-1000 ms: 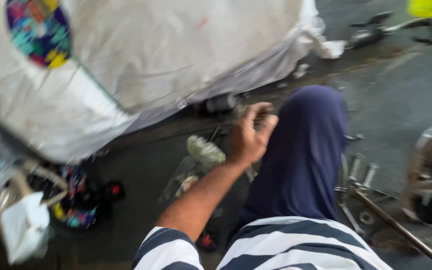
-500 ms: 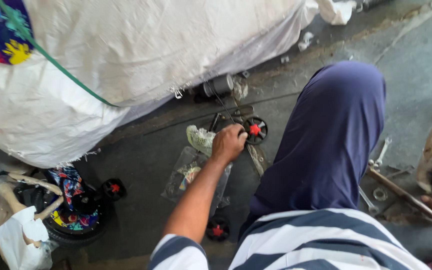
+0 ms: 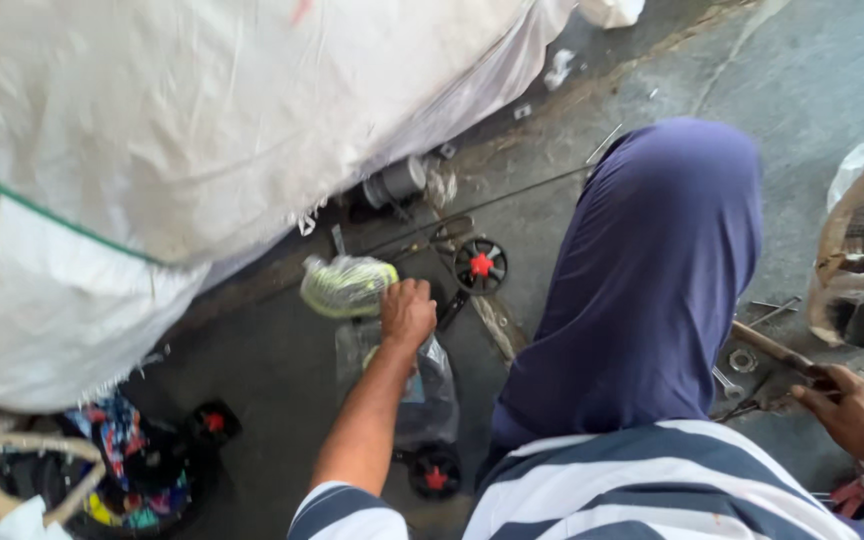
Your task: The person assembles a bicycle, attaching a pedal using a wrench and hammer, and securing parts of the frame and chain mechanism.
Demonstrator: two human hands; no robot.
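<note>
Head view shows us looking down past our knee in blue cloth (image 3: 652, 290) to a grey floor (image 3: 812, 70). Our left hand (image 3: 407, 312) is out at about 11 o'clock from the knee. Its fingers are curled shut on the edge of a small clear bag with something yellow-green inside (image 3: 347, 285), so we judge that the step in hand is picking up this bag. The bag sits at 9 o'clock from a black wheel with a red star hub (image 3: 480, 265). Just under the hand lies a bigger clear plastic bag (image 3: 427, 385), flat on the floor. The next move would need a firm hold, since thin plastic can slip. Our right hand (image 3: 857, 418) is low at 4 o'clock, closed around the end of a brown rod (image 3: 767, 348). A huge white sack (image 3: 202, 140) fills the top left. We cannot make out any label on the bags.
</note>
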